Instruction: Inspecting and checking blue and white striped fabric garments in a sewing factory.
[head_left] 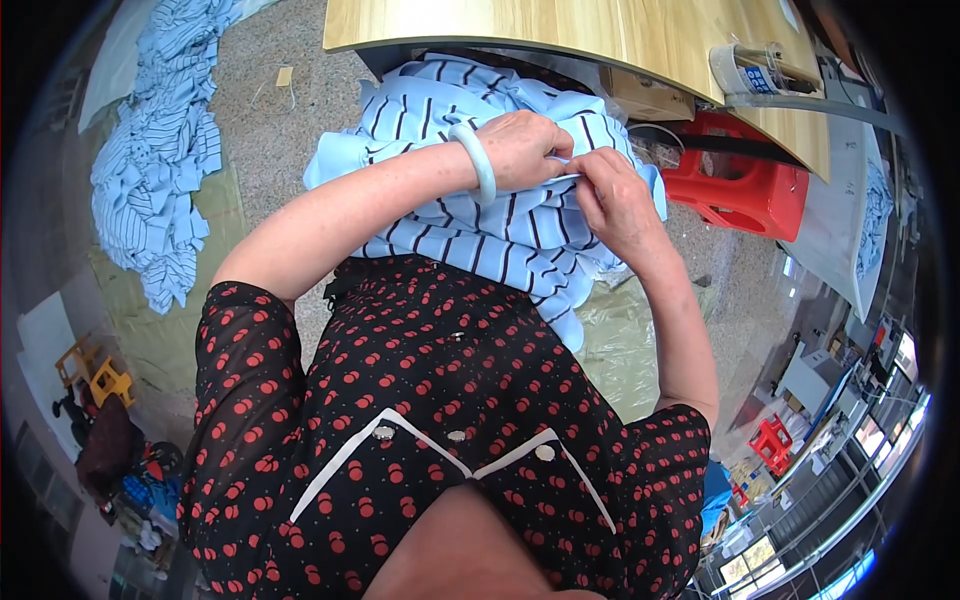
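A heap of light blue fabric with dark stripes (pixel 480 230) lies over my lap and reaches up to the table edge. My left hand (pixel 522 150), with a pale bangle (pixel 473 165) at its wrist, pinches a bit of this striped fabric. Right beside it, my right hand (pixel 618 195) has its fingers closed on the same fabric, thumb and fingertips together. Between the two hands a small light blue edge of the fabric stands up. My fingertips partly hide what they hold.
A wooden tabletop (pixel 560 25) stands ahead, with a round holder of tools (pixel 745 75) near its right corner. Under that corner is a red plastic stool (pixel 740 190). More striped blue fabric (pixel 160 160) lies piled on the floor at left. A cardboard box (pixel 648 95) sits beneath the table.
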